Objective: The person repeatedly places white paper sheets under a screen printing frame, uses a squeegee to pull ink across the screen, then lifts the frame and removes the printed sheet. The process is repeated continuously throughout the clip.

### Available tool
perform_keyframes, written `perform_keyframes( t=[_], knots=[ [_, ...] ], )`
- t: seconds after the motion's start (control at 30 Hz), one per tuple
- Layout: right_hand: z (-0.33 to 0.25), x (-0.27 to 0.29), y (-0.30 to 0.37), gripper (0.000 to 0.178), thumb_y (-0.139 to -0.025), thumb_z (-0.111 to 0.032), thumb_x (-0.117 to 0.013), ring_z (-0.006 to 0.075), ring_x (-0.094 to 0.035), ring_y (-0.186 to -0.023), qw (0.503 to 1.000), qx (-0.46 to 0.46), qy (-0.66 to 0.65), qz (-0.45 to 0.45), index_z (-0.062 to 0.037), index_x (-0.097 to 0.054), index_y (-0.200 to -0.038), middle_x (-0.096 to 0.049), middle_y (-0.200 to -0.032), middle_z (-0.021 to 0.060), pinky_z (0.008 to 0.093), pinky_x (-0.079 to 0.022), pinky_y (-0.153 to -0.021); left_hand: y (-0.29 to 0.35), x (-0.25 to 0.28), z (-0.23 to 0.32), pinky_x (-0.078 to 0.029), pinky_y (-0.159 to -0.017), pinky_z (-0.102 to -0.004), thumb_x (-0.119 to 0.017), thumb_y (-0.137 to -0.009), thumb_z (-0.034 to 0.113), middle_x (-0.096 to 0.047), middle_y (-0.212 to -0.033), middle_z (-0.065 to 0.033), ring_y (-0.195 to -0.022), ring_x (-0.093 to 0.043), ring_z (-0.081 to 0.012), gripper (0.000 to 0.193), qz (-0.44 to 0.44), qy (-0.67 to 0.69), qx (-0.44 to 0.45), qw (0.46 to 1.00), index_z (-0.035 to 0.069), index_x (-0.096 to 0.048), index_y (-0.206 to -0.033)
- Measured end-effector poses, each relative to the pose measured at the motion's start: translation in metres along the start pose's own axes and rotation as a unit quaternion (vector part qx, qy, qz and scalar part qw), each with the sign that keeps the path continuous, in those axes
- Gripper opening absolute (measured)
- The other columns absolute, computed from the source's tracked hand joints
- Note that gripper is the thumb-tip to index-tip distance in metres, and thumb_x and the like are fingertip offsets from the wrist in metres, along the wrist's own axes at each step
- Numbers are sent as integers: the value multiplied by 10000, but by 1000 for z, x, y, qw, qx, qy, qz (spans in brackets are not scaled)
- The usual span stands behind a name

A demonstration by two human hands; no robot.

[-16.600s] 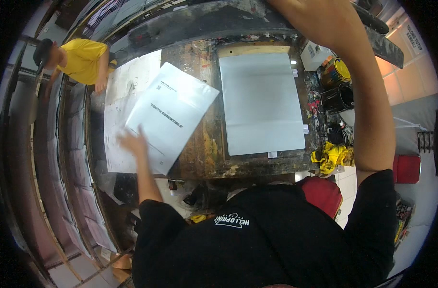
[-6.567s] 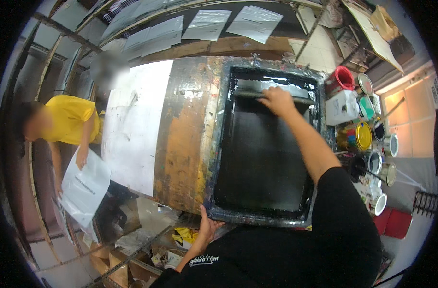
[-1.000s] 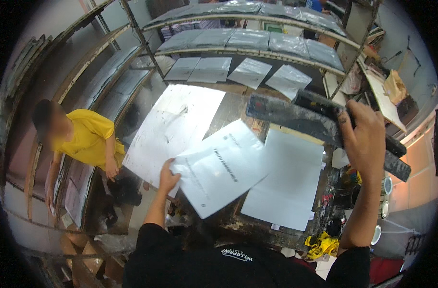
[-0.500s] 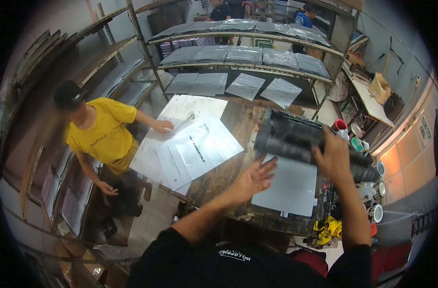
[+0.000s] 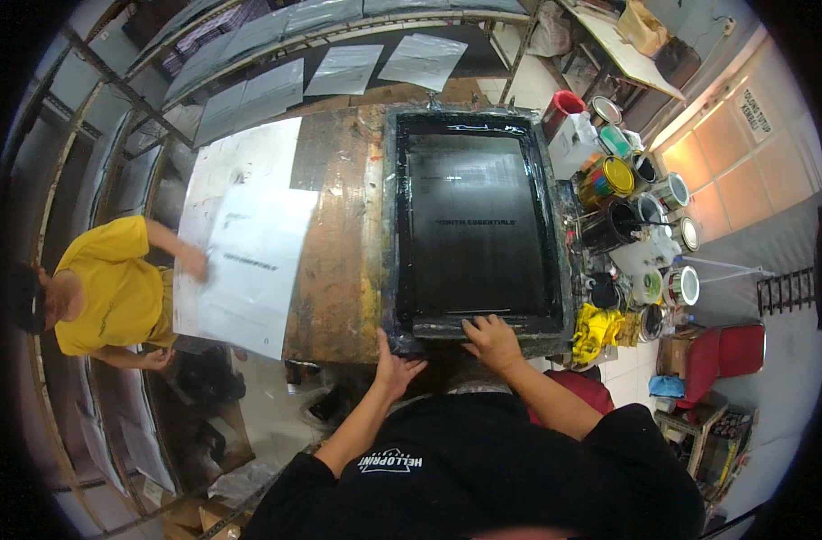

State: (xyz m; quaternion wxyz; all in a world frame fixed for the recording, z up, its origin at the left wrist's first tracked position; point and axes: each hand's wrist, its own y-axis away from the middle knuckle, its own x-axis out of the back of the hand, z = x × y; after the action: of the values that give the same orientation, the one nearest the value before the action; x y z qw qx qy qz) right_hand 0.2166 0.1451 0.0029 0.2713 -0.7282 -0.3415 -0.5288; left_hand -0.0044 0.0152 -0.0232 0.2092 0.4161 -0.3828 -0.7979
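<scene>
A black-rimmed printing screen [image 5: 469, 261] lies flat on the worktable in front of me, dark lettering showing across its mesh. Along its near edge runs a long greyish bar that looks like a squeegee [image 5: 438, 329]. Over this bar my right hand [image 5: 494, 344] has its fingers curled. My left hand [image 5: 395, 371] is at the screen's near left corner, thumb up against the frame and fingers stretched out, holding nothing. What lies under the screen is hidden. Left of it, a printed pale plastic sheet [image 5: 258, 261] is on a white board [image 5: 195, 310].
A co-worker in a yellow shirt [image 5: 114, 279] stands at left, one blurred hand at the printed sheet. Paint cans [image 5: 607, 177] and tubs crowd the table's right side, with a yellow cloth [image 5: 597, 331] nearby. Shelves behind hold pale sheets [image 5: 343, 69]. A red chair [image 5: 735, 351] stands right.
The screen, tilted up before, now lies flat over the place where a pale sheet was. Both my hands have come to its near edge. The printed sheet at left has shifted and turned; my view swung right.
</scene>
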Motion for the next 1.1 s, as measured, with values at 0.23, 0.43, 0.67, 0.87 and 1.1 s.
perform_keyframes(
  t=[0.23, 0.43, 0.67, 0.87, 1.1],
  knots=[
    [102, 6, -179, 563, -778, -314, -810, 318, -599, -1053, 997, 4, 54, 63, -96, -622, -1262, -629, -1098, 106, 495, -519, -888, 3, -9, -3, -400, -1097, -507, -267, -827, 945, -351, -1599, -187, -1414, -416, -385, 1177, 72, -46, 10, 996, 79, -142, -1615],
    [209, 51, -376, 399, -922, -508, -632, 369, -673, -983, 1000, 20, 19, -4, -143, -687, -1073, -710, -996, 136, 509, -548, -783, 26, -37, 2, -427, -1075, -513, -243, -874, 904, -416, -1549, -215, -1367, -470, -384, 1126, 142, -36, -16, 989, 39, -212, -1594],
    [245, 41, -418, 410, -920, -508, -625, 366, -691, -892, 986, 28, 65, 150, -129, -672, -1071, -694, -907, 149, 513, -545, -738, 35, -33, -21, -576, -870, -467, -338, -978, 758, -616, -1227, -188, -1030, -659, -309, 988, 225, 12, -174, 959, -43, -248, -1549],
    [122, 56, -245, 454, -897, -444, -676, 351, -643, -1045, 997, 8, 72, 9, -115, -611, -1203, -666, -1084, 140, 495, -547, -778, 36, -3, -38, -593, -821, -478, -398, -962, 744, -468, -749, -35, -690, -556, -173, 842, 131, 10, -216, 967, -24, -442, -1304],
    [-23, 190, -65, 456, -891, -442, -685, 376, -650, -954, 997, -41, 17, -62, -42, -572, -1081, -623, -947, 153, 510, -546, -766, 83, -48, 23, -415, -1097, -634, -349, -911, 810, -488, -1430, -255, -1343, -502, -410, 935, -100, -42, -268, 957, 11, -376, -1396]
  ],
)
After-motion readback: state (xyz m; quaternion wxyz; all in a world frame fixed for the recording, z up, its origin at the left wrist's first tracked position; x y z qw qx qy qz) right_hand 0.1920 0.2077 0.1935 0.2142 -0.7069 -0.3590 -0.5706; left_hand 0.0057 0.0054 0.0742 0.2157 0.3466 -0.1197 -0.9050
